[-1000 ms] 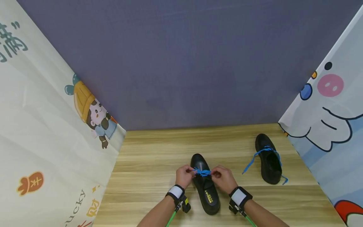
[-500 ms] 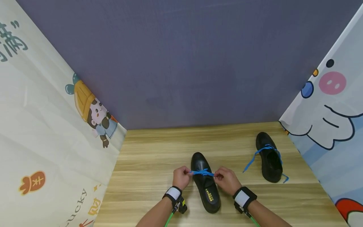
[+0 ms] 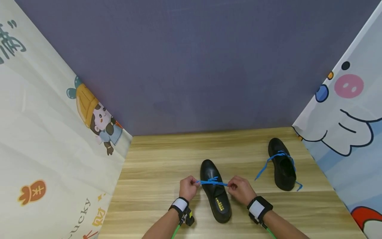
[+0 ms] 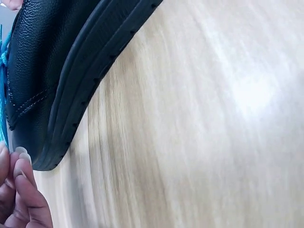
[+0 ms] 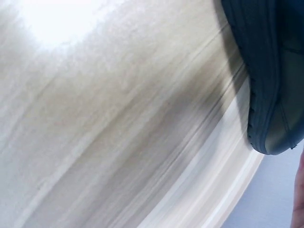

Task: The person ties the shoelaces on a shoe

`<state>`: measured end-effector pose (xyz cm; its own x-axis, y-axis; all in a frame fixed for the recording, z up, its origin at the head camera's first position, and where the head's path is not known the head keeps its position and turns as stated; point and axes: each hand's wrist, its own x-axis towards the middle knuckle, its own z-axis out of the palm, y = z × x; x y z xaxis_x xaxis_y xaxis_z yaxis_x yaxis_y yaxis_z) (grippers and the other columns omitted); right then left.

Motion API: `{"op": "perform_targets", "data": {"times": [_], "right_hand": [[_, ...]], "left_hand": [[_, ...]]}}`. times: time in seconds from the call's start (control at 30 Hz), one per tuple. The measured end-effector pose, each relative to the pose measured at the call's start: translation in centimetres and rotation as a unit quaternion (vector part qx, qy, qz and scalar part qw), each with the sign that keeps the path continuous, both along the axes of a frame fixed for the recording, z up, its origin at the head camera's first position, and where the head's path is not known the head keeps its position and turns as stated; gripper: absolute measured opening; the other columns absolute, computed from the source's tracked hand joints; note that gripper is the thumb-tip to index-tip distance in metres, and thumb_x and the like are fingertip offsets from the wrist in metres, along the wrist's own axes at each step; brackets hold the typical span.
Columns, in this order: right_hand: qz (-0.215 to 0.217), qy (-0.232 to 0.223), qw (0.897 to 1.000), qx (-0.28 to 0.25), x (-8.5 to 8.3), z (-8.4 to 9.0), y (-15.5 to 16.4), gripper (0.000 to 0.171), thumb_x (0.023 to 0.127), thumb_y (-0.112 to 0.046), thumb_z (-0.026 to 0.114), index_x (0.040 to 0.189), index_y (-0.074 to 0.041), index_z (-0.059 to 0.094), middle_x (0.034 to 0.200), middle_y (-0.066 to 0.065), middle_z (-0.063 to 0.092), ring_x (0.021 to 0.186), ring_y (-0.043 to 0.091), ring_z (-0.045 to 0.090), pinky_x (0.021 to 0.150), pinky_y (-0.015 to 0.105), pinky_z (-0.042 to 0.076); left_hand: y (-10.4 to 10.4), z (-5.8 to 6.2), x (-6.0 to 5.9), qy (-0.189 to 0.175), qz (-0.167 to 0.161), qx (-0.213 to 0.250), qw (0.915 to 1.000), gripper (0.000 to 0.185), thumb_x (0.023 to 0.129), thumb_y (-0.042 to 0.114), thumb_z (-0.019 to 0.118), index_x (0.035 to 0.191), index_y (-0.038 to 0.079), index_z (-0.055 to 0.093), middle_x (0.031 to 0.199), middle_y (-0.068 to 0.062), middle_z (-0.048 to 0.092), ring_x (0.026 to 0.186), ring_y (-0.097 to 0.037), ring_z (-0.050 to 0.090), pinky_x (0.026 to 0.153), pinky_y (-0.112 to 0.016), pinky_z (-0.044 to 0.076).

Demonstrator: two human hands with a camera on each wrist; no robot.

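A black leather shoe [image 3: 210,170] lies on the wood-grain surface, toe pointing away, with a blue shoelace [image 3: 213,181] knotted over its front. My left hand [image 3: 188,188] pinches one part of the lace out to the left of the shoe, between thumb and fingertips. On the other side my right hand [image 3: 240,190] pinches the lace too, and it runs nearly straight between both hands. The left wrist view shows the shoe's side [image 4: 38,71] and my fingertips on the lace. In the right wrist view only the sole edge [image 5: 261,71] and a sliver of hand [image 5: 299,190] show.
A second black shoe [image 3: 285,176] stands to the right, its blue lace [image 3: 262,170] trailing loose on both sides. A dark grey-blue panel [image 3: 209,66] rises behind the wooden surface [image 3: 155,156]. Printed cloths [image 3: 44,132] flank it left and right.
Both hands have moved apart, left hand leftward and right hand rightward, drawing the lace out longer on each side of the shoe. The second shoe stays in place.
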<state>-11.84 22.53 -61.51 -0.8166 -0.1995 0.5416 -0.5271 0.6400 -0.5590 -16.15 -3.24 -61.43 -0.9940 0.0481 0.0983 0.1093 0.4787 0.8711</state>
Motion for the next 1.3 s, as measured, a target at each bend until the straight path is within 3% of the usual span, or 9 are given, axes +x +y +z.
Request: {"op": "perform_targets", "data": {"times": [0.17,0.43,0.53,0.7,0.8,0.93,1.0,1.17,1.3], "right_hand": [[0.008,0.004,1.0,0.003,-0.1,0.0,0.1,0.016,0.065,0.006,0.072,0.074,-0.007,0.068,0.072,-0.003,0.06,0.065,-0.001,0.053,0.056,0.01,0.042],[0.038,-0.005,0.999,0.02,0.0,0.9,0.5,0.025,0.07,0.01,0.078,0.081,-0.011,0.073,0.084,-0.003,0.068,0.074,0.007,0.064,0.06,0.016,0.051],[0.033,-0.016,0.999,0.028,-0.2,1.3,0.8,0.024,0.074,0.007,0.079,0.086,-0.013,0.075,0.089,-0.003,0.069,0.076,0.009,0.064,0.059,0.017,0.05],[-0.002,-0.014,0.999,0.039,-0.6,2.0,0.4,0.025,0.078,0.004,0.079,0.097,-0.011,0.074,0.09,-0.004,0.066,0.079,0.009,0.061,0.066,0.026,0.051],[-0.008,-0.027,0.999,0.033,-0.9,2.7,-0.5,0.023,0.08,-0.005,0.082,0.101,-0.009,0.073,0.083,-0.006,0.061,0.077,0.008,0.057,0.067,0.029,0.05],[0.019,-0.065,0.997,0.041,-1.1,3.0,-2.0,0.024,0.08,-0.02,0.085,0.098,-0.009,0.073,0.077,-0.008,0.057,0.07,0.003,0.051,0.061,0.023,0.046],[0.031,-0.071,0.996,0.047,-1.2,2.8,-2.5,0.02,0.081,-0.02,0.085,0.094,-0.01,0.073,0.077,-0.008,0.058,0.069,0.0,0.052,0.059,0.02,0.046],[0.033,-0.039,0.998,0.036,-1.2,2.4,-3.0,0.015,0.079,-0.011,0.085,0.086,-0.012,0.072,0.079,-0.007,0.063,0.069,0.0,0.055,0.059,0.019,0.047],[0.044,-0.018,0.998,0.032,-1.3,2.4,-3.0,0.02,0.078,-0.011,0.086,0.093,-0.01,0.074,0.081,-0.006,0.064,0.069,0.002,0.057,0.059,0.018,0.048]], "left_hand": [[0.1,0.0,0.2,0.001,-0.007,0.012,0.9999,0.018,0.08,-0.004,0.078,0.069,0.003,0.066,0.062,-0.004,0.065,0.055,-0.004,0.049,0.05,-0.022,0.042],[-0.2,0.6,-0.3,-0.017,-0.165,-0.032,0.9856,0.007,0.088,0.01,0.077,0.086,0.005,0.074,0.074,-0.005,0.071,0.061,-0.001,0.055,0.055,-0.021,0.047],[-0.3,1.4,-1.1,-0.009,-0.168,-0.058,0.984,0.01,0.092,0.015,0.073,0.094,0.005,0.074,0.082,-0.004,0.07,0.065,-0.007,0.059,0.058,-0.024,0.049],[0.4,2.7,-2.4,0.048,-0.164,-0.097,0.9806,0.015,0.098,0.009,0.062,0.108,0.004,0.072,0.097,-0.004,0.063,0.083,-0.017,0.062,0.074,-0.031,0.052],[1.3,3.0,-3.1,0.082,-0.212,-0.119,0.9666,0.02,0.099,0.003,0.058,0.114,0.005,0.071,0.101,-0.006,0.062,0.088,-0.018,0.061,0.078,-0.031,0.052],[2.4,3.0,-3.4,0.118,-0.292,-0.195,0.9289,0.021,0.098,0.003,0.061,0.115,0.009,0.073,0.1,-0.004,0.059,0.088,-0.014,0.059,0.08,-0.025,0.051],[2.7,3.0,-3.4,0.127,-0.308,-0.219,0.917,0.018,0.097,0.003,0.063,0.111,0.009,0.074,0.097,-0.003,0.059,0.088,-0.013,0.059,0.081,-0.023,0.051],[3.0,2.9,-3.4,0.124,-0.306,-0.209,0.9205,0.007,0.094,0.002,0.066,0.095,0.008,0.069,0.09,-0.003,0.059,0.084,-0.014,0.06,0.079,-0.024,0.051],[2.9,3.0,-3.4,0.116,-0.315,-0.211,0.918,0.008,0.094,0.002,0.067,0.098,0.009,0.069,0.092,-0.002,0.058,0.085,-0.013,0.06,0.078,-0.022,0.051]]}}
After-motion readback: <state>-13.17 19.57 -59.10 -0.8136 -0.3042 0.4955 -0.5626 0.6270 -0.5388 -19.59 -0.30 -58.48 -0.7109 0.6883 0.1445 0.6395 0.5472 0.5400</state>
